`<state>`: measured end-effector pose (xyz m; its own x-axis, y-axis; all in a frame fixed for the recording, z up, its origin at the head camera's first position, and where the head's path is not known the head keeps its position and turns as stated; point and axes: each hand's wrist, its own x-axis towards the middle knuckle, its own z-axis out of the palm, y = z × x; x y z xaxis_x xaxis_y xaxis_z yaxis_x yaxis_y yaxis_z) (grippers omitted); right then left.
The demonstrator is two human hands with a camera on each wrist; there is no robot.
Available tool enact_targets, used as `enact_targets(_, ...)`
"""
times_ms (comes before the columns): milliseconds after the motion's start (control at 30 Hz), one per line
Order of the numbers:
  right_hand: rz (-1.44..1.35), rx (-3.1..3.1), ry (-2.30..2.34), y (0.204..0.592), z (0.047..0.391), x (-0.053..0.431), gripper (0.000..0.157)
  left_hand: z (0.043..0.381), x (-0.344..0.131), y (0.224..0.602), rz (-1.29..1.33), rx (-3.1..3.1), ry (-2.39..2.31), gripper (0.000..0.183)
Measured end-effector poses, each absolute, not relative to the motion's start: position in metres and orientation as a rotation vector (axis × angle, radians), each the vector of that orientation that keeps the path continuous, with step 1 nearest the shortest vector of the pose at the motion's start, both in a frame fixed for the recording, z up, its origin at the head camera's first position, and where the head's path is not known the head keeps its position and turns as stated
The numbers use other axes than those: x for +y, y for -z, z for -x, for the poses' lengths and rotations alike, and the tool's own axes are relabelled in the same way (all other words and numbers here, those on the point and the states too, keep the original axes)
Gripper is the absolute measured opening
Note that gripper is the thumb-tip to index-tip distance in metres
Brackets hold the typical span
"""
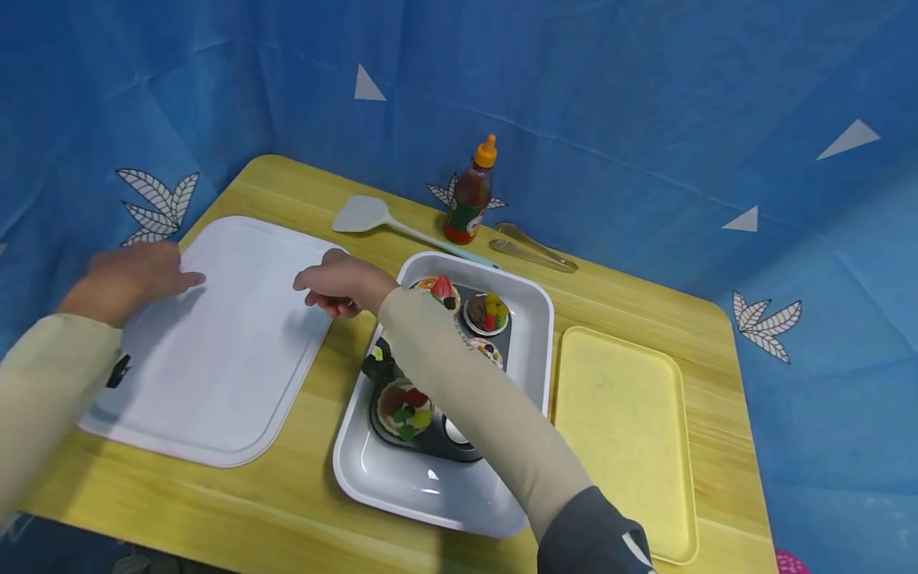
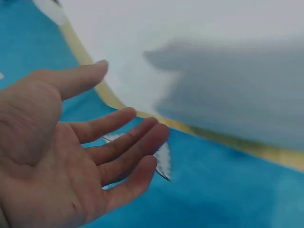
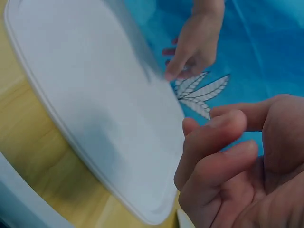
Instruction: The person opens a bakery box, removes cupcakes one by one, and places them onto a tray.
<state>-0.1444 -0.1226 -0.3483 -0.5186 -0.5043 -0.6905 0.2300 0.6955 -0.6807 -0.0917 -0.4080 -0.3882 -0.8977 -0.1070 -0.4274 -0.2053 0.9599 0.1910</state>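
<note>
A white cutting board (image 1: pixel 222 367) with rounded corners lies at the left of the table. Over its left edge hovers my left hand (image 1: pixel 136 275), palm inward. In the left wrist view, its fingers (image 2: pixel 126 156) are loosely extended with nothing in them, and the hand casts a shadow on the board. My right hand (image 1: pixel 340 283) is above the board's right edge; its fingers bend loosely and hold nothing in the right wrist view. Under the right forearm, a white deep tray (image 1: pixel 423 502) holds a dark muffin pan (image 1: pixel 448 453) with several fruit tarts, partly hidden by the sleeve.
Behind the tray lie a white turner (image 1: pixel 362 214) with a pale green handle and metal tongs (image 1: pixel 534 251). An orange-capped sauce bottle (image 1: pixel 468 203) stands between them. A yellow tray (image 1: pixel 620 446) is at the right. Blue cloth (image 1: pixel 610 104) hangs behind the wooden table (image 1: pixel 724 446).
</note>
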Motion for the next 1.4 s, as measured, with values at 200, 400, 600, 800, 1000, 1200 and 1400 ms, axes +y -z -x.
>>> enact_targets(200, 0.244, 1.905, 0.978, 0.336, 0.142, -0.106, 0.03, 0.103, -0.369, 0.382, 0.145, 2.715, -0.447, 0.07)
enact_targets(400, 0.27, 1.954, 1.012, 0.325, 0.138, -0.092, 0.032, 0.101, -0.333, 0.378, 0.042, 2.727, -0.733, 0.074)
enact_targets(600, 0.365, 2.041, 1.017, 0.314, 0.131, -0.073, 0.035, 0.097, -0.3, 0.373, -0.075, 2.709, -0.953, 0.064)
enact_targets(800, 0.482, 2.139, 0.999, 0.306, 0.121, -0.047, 0.037, 0.09, -0.267, 0.368, -0.153, 2.697, -1.128, 0.049)
enact_targets(1000, 0.49, 2.172, 0.989, 0.301, 0.108, -0.017, 0.036, 0.084, -0.241, 0.373, -0.2, 2.627, -1.258, 0.042)
enact_targets(1200, 0.63, 2.331, 0.969, 0.309, 0.091, 0.011, 0.035, 0.081, -0.22, 0.383, -0.212, 2.571, -1.354, 0.039)
enact_targets(1400, 0.599, 2.611, 0.755, 0.325, 0.07, 0.03, 0.036, 0.077, -0.203, 0.389, -0.193, 2.553, -1.4, 0.036)
